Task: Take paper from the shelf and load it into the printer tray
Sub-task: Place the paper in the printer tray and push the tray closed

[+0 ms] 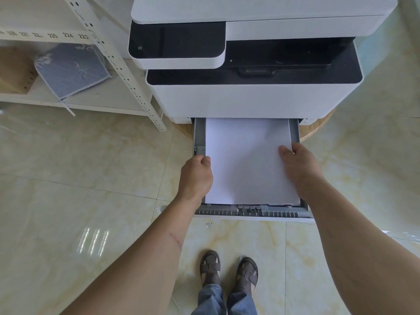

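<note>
A stack of white paper (246,160) lies in the grey tray (250,212), which is pulled out from the bottom of the white and black printer (250,96). My left hand (196,176) grips the stack's left edge, fingers curled over it. On the right edge sits my right hand (297,167), thumb on top of the sheets and fingers tucked below. The stack's far end reaches under the printer body.
A white metal shelf (118,64) stands to the left, holding a blue-grey patterned pouch (72,69) and a cardboard box (16,69). The printer rests on a round wooden base (318,128). Glossy tiled floor lies around, with my sandalled feet (228,269) below the tray.
</note>
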